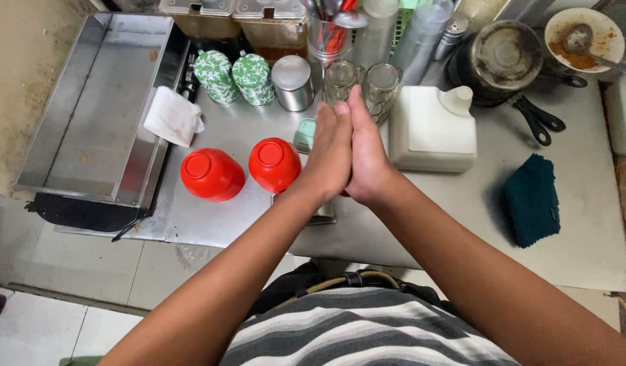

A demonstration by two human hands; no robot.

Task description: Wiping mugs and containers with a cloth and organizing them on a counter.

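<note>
Here the left hand and right hand pressed flat together, palm to palm, holding nothing, above the metal counter beside two red cups.

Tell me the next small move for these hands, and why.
Probably part the palms first: the left hand and right hand are pressed flat together, holding nothing, above the metal counter. The nearest thing is the upturned red cup beside the left wrist.

Both forearms are reaching forward and converging; the left hand and right hand are pressing palm to palm, fingers straight, apparently holding nothing.
</note>
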